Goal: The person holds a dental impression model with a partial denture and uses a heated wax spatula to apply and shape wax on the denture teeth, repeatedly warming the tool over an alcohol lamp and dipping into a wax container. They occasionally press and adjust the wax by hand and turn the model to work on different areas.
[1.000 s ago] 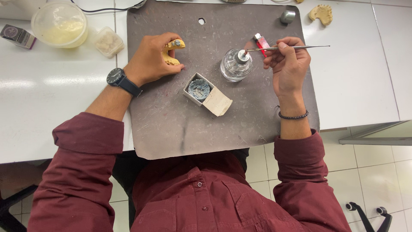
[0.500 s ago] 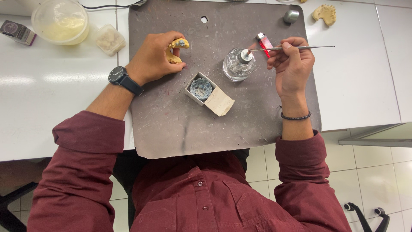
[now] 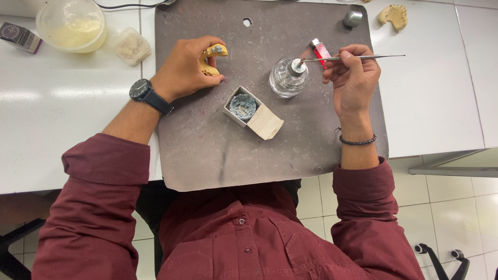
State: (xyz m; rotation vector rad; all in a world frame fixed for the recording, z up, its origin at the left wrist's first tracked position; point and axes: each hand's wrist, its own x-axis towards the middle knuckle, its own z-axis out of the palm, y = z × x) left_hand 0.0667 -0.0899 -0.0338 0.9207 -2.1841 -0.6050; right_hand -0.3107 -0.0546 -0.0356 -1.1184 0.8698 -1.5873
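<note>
My left hand [image 3: 184, 67] grips a yellow dental cast [image 3: 213, 56] with a small blue patch on top, resting on the grey work mat [image 3: 207, 150]. My right hand [image 3: 353, 78] holds a thin metal instrument [image 3: 358, 57] like a pen. Its tip sits at the metal cap of a small glass burner [image 3: 287, 79]. A red lighter [image 3: 320, 51] lies just behind the burner, partly hidden by my fingers. Between my hands stands a small open box [image 3: 245, 108] with blue-grey wax inside, its flap folded out.
On the white table left of the mat stand a round plastic tub [image 3: 71, 26], a small clear box [image 3: 132, 45] and a dark packet [image 3: 19, 36]. A metal cap [image 3: 353, 18] and another yellow cast [image 3: 393, 15] lie at the back right. The table edge runs near my lap.
My right hand has kept the instrument's tip at the burner's cap. My left hand has stayed on the cast; the view has shifted slightly.
</note>
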